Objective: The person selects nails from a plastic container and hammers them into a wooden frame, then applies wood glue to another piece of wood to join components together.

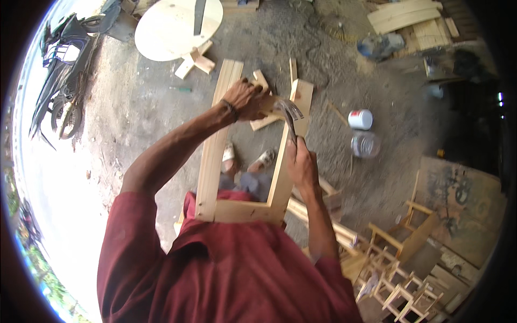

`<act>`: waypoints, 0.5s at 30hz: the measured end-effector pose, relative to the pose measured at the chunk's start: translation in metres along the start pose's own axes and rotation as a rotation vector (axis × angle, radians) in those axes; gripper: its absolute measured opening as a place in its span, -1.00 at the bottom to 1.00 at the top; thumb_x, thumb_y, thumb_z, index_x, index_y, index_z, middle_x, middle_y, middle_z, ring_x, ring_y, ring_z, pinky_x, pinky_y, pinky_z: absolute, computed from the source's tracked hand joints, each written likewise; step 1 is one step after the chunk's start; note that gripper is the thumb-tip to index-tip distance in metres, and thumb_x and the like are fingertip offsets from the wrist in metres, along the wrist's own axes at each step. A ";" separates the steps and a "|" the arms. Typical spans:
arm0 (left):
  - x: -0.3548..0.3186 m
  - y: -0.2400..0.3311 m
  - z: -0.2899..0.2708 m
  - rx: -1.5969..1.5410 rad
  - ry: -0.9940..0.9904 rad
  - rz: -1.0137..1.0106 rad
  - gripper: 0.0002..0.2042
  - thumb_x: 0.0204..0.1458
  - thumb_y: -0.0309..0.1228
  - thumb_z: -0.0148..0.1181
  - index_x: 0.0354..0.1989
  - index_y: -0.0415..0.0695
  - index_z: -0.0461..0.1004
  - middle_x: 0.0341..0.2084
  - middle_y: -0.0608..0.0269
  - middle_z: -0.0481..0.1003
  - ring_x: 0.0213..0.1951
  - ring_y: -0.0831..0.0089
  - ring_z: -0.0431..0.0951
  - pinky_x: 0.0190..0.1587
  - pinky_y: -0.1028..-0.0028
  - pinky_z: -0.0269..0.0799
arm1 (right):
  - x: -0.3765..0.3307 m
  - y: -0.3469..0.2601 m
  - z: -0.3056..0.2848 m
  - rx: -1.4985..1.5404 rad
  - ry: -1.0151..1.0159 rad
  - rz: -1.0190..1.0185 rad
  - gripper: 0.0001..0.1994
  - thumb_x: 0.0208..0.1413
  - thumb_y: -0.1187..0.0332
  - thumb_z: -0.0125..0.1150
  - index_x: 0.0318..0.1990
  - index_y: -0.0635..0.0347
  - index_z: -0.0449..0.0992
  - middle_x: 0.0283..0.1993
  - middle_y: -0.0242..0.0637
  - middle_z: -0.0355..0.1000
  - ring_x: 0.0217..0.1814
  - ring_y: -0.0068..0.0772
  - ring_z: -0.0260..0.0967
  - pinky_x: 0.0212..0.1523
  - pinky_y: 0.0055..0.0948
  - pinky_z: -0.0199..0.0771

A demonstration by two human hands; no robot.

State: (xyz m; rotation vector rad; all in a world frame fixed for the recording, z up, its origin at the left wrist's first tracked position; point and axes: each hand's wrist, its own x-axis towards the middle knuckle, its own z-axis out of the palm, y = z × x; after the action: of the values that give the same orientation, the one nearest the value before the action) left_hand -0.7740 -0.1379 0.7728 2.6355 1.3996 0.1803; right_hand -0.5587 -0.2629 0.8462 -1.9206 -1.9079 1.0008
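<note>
A: What are the fingers doing?

B: The left hand (245, 99) is curled shut over a short pale wood block (266, 105), pressing it against the top of the wooden frame (215, 145). The right hand (301, 164) is wrapped tight round the handle of a hammer (290, 116), whose grey metal claw head sits just above those fingers and right beside the left hand's knuckles.

A: And the frame itself?

B: Raw, light planks, flat and square-edged, forming a tall rectangle. One long rail runs down under the left wrist; the other passes just left of the right fingers. The bottom crosspiece rests against the person's dark red shirt (226, 269).

A: What lies beyond the fingers?

B: Past the left knuckles, a round pale wooden disc (172, 29) lies on rough grey concrete ground (134, 107). To the right of the right fingers stand a white can (361, 119) and a clear plastic jar (365, 144), near each other. Below the right forearm are small unfinished wooden chairs (398, 290), slatted and bare.
</note>
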 end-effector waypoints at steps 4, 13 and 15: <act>-0.006 0.000 -0.002 -0.039 0.005 -0.007 -0.38 -0.28 0.06 0.41 -0.10 -0.10 0.46 -0.30 0.12 0.55 -0.24 0.21 0.58 0.00 0.26 0.41 | -0.018 -0.034 -0.025 0.185 0.390 -0.304 -0.78 0.34 0.29 -0.07 -0.14 0.25 0.43 -0.55 0.05 0.43 -0.49 0.07 0.50 -0.50 -0.12 0.39; -0.015 -0.013 -0.013 -0.090 -0.004 0.096 -0.32 -0.25 -0.04 0.44 0.05 -0.13 0.40 -0.22 0.10 0.51 -0.06 0.16 0.51 0.14 0.22 0.31 | 0.000 -0.008 0.007 0.137 0.060 -0.018 -0.76 0.30 0.25 0.01 -0.22 0.31 0.36 -0.49 0.21 0.42 -0.36 0.32 0.47 -0.43 0.07 0.34; -0.023 -0.029 -0.013 -0.001 0.139 0.176 -0.31 -0.28 -0.12 0.46 0.09 -0.11 0.39 -0.20 0.11 0.50 0.02 0.16 0.48 0.25 0.15 0.21 | -0.003 -0.006 0.004 0.196 0.093 -0.064 -0.77 0.30 0.30 0.00 -0.16 0.34 0.40 -0.45 0.12 0.44 -0.39 0.18 0.47 -0.38 -0.04 0.38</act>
State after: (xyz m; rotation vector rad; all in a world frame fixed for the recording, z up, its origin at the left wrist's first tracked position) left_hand -0.8126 -0.1395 0.7790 2.7920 1.2019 0.3919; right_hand -0.5659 -0.2660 0.8474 -1.7546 -1.7395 1.0199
